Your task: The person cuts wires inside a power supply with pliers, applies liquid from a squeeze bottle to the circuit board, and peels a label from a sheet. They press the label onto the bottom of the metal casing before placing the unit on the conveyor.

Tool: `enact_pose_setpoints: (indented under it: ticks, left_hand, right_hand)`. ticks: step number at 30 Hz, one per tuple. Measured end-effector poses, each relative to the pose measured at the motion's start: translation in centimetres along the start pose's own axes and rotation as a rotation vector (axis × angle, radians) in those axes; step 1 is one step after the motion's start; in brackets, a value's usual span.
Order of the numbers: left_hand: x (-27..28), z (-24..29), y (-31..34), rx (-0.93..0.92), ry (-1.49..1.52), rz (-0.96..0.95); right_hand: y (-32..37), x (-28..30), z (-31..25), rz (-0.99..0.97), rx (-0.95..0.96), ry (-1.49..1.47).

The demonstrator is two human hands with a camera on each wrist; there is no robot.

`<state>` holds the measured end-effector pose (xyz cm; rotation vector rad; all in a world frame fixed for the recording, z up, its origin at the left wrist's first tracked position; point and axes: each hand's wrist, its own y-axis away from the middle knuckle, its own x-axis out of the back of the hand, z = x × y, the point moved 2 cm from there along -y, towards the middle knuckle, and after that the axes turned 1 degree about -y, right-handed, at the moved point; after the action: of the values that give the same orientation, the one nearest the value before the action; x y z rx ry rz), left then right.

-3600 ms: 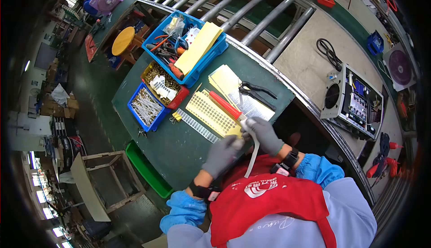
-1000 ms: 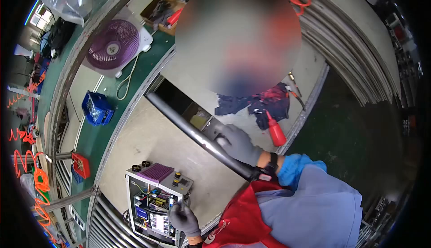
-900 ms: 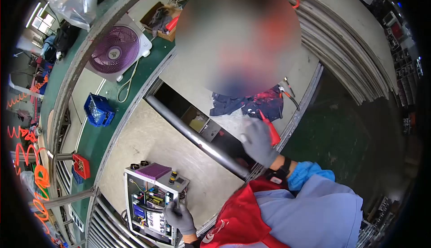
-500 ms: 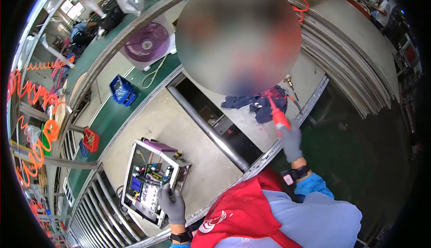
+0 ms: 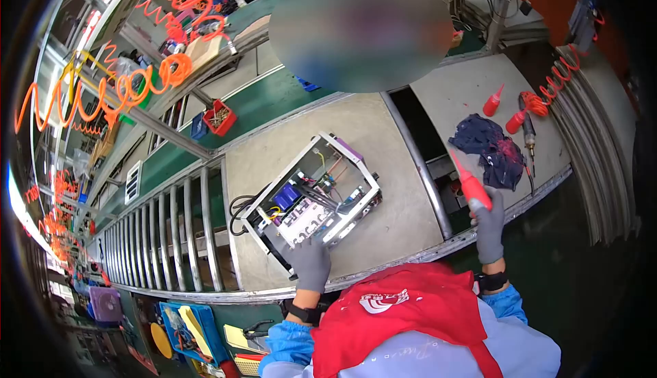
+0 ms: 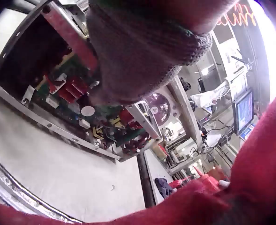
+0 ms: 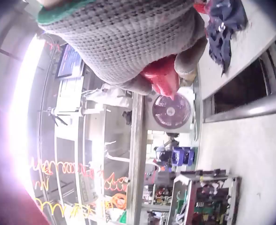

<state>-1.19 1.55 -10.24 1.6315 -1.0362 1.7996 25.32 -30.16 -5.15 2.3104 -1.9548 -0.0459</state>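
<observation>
The grey-gloved left hand [image 5: 308,261] rests on the near edge of the open sheet-metal electrical box [image 5: 315,200], askew on the pale counter [image 5: 393,224] — whether its fingers hook the frame I cannot tell. The box looks stiff and weighty, its wiring and boards fragile, so the bare frame rails seem safest to grip. The right hand's [image 5: 489,224] fingers curl round a red, pointed-nozzle squeeze bottle [image 5: 471,185] — light, soft-walled plastic.
</observation>
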Motion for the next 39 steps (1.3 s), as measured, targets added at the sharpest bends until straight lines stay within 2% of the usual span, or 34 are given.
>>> enact_pose_setpoints:
  ticks: [1,3,6,9,10,13,14,15,17,19,20,21,22,23,25,27,28,31,35,36,39]
  left_hand:
    - [-0.1,-0.5,-0.1,-0.015,0.065,-0.024]
    - [0.5,-1.4,-0.2,-0.038,0.192,-0.087]
    - [4.1,-2.3,-1.8,-0.039,0.361,-0.115]
    - [9.1,-4.0,-3.7,0.012,0.569,-0.137]
    - [10.3,-5.0,-4.8,-0.015,0.549,-0.115]
    - [11.7,-7.3,-7.7,-0.026,0.501,-0.01]
    - [12.0,-7.9,-8.7,-0.016,0.477,0.02]
    - [11.7,-8.8,-9.4,-0.015,0.41,0.079]
    - [10.6,-10.4,-11.0,0.023,0.357,0.111]
    - [9.0,-11.8,-11.9,0.076,0.282,0.129]
    - [8.3,-12.2,-12.3,0.107,0.246,0.147]
    - [7.9,-12.4,-12.5,0.108,0.219,0.153]
    - [7.6,-12.7,-12.5,0.108,0.189,0.156]
    - [7.5,-12.7,-12.6,0.113,0.16,0.165]
    - [8.0,-12.1,-11.6,0.08,0.067,0.129]
    - [8.5,-11.5,-11.1,0.024,0.018,0.151]
    - [8.7,-11.3,-10.6,-0.034,-0.013,0.211]
    - [8.6,-10.0,-9.3,0.047,0.093,0.219]
    - [6.1,-7.5,-7.1,-0.008,0.162,0.28]
    - [6.9,-6.4,-7.1,-0.026,0.074,0.319]
    - [5.5,-7.1,-7.2,0.051,0.178,0.302]
  right_hand:
    - [-0.1,-1.2,0.4,-0.04,0.011,0.016]
    - [0.1,-2.9,-0.1,-0.021,0.172,0.156]
    - [-0.4,-3.9,-2.4,-0.007,0.192,0.086]
    - [-1.7,-2.4,-4.0,0.044,0.186,0.155]
    - [-0.9,-2.7,-7.0,0.023,0.109,0.101]
    - [-5.1,-0.3,-7.5,-0.222,0.074,-0.451]
    - [-6.2,-0.6,-7.9,-0.187,0.112,-0.529]
    - [-8.0,-0.5,-7.8,-0.278,0.055,-0.749]
    - [-10.1,-2.5,-8.1,-0.373,-0.196,-1.037]
    - [-13.0,-2.9,-3.2,-0.35,0.022,-0.396]
    - [-14.7,-3.3,-0.3,0.02,0.356,0.458]
    - [-12.2,-5.5,-1.1,0.188,0.744,0.925]
    - [-11.5,-6.3,-0.1,0.166,0.674,0.794]
    - [-11.0,-6.7,0.5,-0.02,0.355,0.415]
    - [-9.0,-8.1,1.0,-0.177,0.049,0.24]
    - [-7.2,-10.3,1.1,-0.2,0.322,0.268]
    - [-6.4,-11.3,0.9,-0.25,0.277,0.187]
    - [-4.9,-13.5,0.7,-0.354,0.175,0.197]
    - [-3.0,-15.6,-1.5,-0.41,0.315,0.349]
    - [-2.8,-15.8,-1.5,-0.413,0.308,0.371]
    - [-2.1,-16.2,-0.8,-0.406,0.289,0.297]
